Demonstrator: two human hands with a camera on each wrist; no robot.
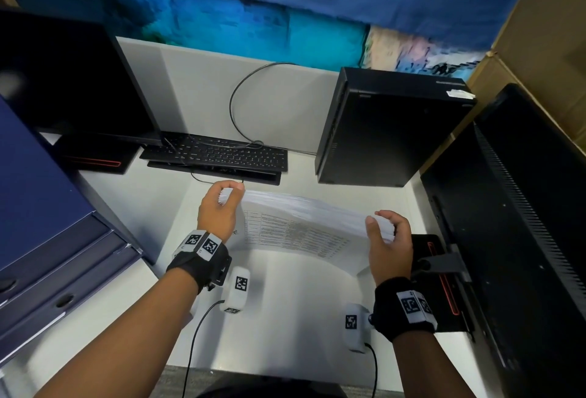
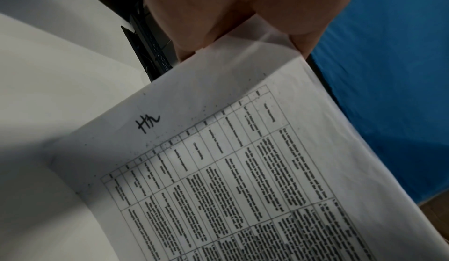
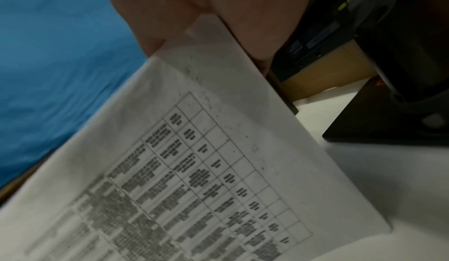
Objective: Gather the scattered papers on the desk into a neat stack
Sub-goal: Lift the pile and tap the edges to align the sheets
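Observation:
A stack of white papers [image 1: 298, 223] printed with tables stands on edge on the white desk [image 1: 272, 318], its printed face turned toward me. My left hand [image 1: 222, 204] grips the stack's upper left corner. My right hand [image 1: 385, 232] grips the upper right corner. In the left wrist view the sheet [image 2: 243, 169] shows a table and a handwritten mark, with my fingers [image 2: 230, 15] curled over its top edge. The right wrist view shows the same papers [image 3: 194, 169] pinched under my fingers [image 3: 206, 15]. The bottom edge of the stack rests on the desk.
A black keyboard [image 1: 215, 153] with a looping cable lies behind the papers. A black computer tower [image 1: 380, 124] stands at the back right, a monitor [image 1: 69, 80] at the back left, another dark monitor [image 1: 523, 223] on the right. Blue file boxes [image 1: 47, 239] sit at the left.

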